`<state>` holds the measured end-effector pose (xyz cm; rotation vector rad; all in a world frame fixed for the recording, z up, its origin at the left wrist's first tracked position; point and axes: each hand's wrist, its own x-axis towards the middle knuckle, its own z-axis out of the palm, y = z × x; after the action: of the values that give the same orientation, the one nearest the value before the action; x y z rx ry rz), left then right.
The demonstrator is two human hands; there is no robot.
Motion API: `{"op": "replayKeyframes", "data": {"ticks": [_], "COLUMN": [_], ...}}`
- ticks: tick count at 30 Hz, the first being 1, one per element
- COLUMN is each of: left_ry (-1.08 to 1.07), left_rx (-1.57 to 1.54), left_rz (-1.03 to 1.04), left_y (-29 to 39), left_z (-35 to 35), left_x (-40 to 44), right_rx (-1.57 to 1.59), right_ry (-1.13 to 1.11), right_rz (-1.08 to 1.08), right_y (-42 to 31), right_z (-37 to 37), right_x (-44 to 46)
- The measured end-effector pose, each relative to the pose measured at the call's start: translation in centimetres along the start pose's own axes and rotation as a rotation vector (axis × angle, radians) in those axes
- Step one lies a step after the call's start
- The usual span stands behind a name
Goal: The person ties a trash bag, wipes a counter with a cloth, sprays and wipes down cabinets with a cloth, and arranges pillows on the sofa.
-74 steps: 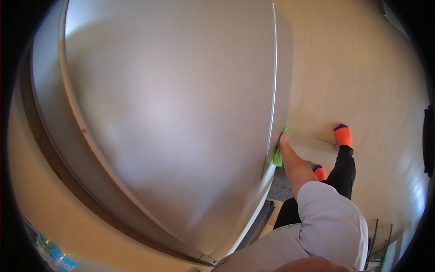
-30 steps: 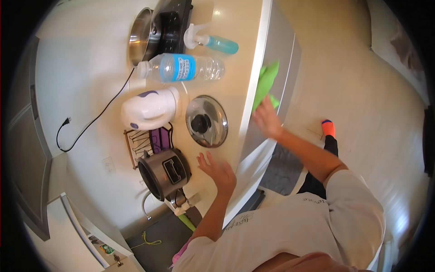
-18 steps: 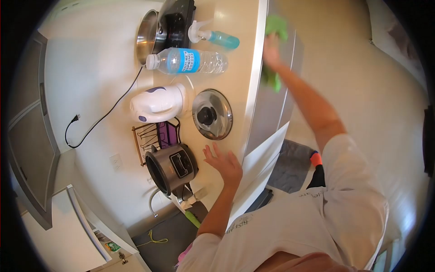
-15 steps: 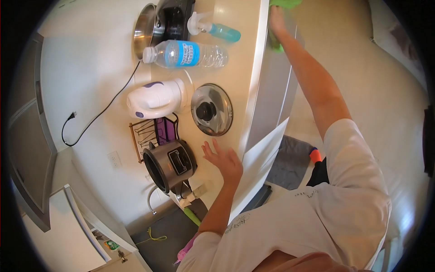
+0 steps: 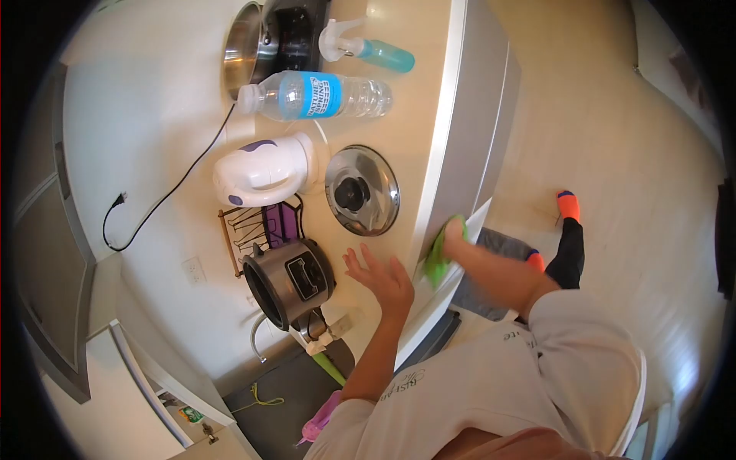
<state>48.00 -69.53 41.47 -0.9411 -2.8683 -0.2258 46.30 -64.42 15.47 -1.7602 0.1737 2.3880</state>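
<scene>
My right hand (image 5: 455, 234) is closed on a green cloth (image 5: 437, 261), pressed to the grey cabinet front (image 5: 464, 146) below the countertop edge; its fingers are partly hidden and the forearm is blurred. My left hand (image 5: 387, 284) is at the countertop (image 5: 410, 138) with fingers spread and nothing in them. A glass pot lid (image 5: 376, 192) with a black knob lies just beyond its fingertips. Beside that hand stands a grey rice cooker (image 5: 287, 280) without a lid.
A white electric kettle (image 5: 264, 170), a large plastic water bottle (image 5: 356, 97) and a spray bottle (image 5: 391, 56) stand along the counter. Behind are a steel pan (image 5: 241, 57), a purple rack (image 5: 282, 222) and a cord with a plug (image 5: 119, 199). A grey mat (image 5: 491, 245) lies on the floor.
My right hand has brought the green cloth from the far end of the cabinet front to near my body. My left hand has barely moved. Both orange-socked feet now show.
</scene>
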Motion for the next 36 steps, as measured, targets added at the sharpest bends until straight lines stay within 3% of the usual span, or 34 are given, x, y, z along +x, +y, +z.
{"op": "replayKeyframes", "data": {"ticks": [4,6,9,12,15,20,24,27,29,32,34,36], "left_ry": [-0.037,-0.06,-0.049,-0.056,-0.073,-0.031,-0.05,-0.117,-0.112,-0.089,-0.109,-0.104], "left_rx": [0.074,0.068,0.099,0.092,0.088,0.044,0.051,0.16,0.179,0.178,0.166,0.157], "left_rz": [0.0,0.011,0.016,0.007,0.02,-0.003,-0.023,-0.011,-0.024,-0.034,-0.033,-0.038], "left_y": [-0.2,-0.1,-0.1,0.2,0.2,-0.7,-0.5,-0.3,-0.3,-0.4,-0.1,0.1], "left_z": [0.2,0.0,0.2,0.1,0.1,0.8,0.8,0.5,0.4,0.8,0.6,0.2], "left_x": [0.2,0.3,0.5,0.6,0.7,0.1,0.3,0.6,0.6,0.7,1.0,1.4], "right_rx": [-0.098,-0.191,-0.304,-0.321,-0.224,-0.124,-0.079,-0.089,-0.109,-0.223,-0.318,-0.299], "right_ry": [-0.039,-0.061,-0.145,-0.183,-0.206,-0.049,-0.015,-0.068,-0.115,-0.169,-0.32,-0.302], "right_rz": [-0.243,-0.44,-0.763,-0.771,-0.681,-0.129,0.09,0.037,-0.083,-0.453,-0.428,-0.531], "right_y": [-16.9,-27.1,-35.8,-33.1,-25.6,-7.8,-5.7,-14.4,-24.2,-40.3,-45.0,-45.5], "right_z": [8.9,14.7,19.9,17.3,11.8,-0.8,-3.6,0.5,6.2,14.9,18.3,17.9], "right_x": [6.3,4.2,-1.2,5.2,13.6,17.1,19.5,25.5,29.0,27.1,21.0,25.0]}}
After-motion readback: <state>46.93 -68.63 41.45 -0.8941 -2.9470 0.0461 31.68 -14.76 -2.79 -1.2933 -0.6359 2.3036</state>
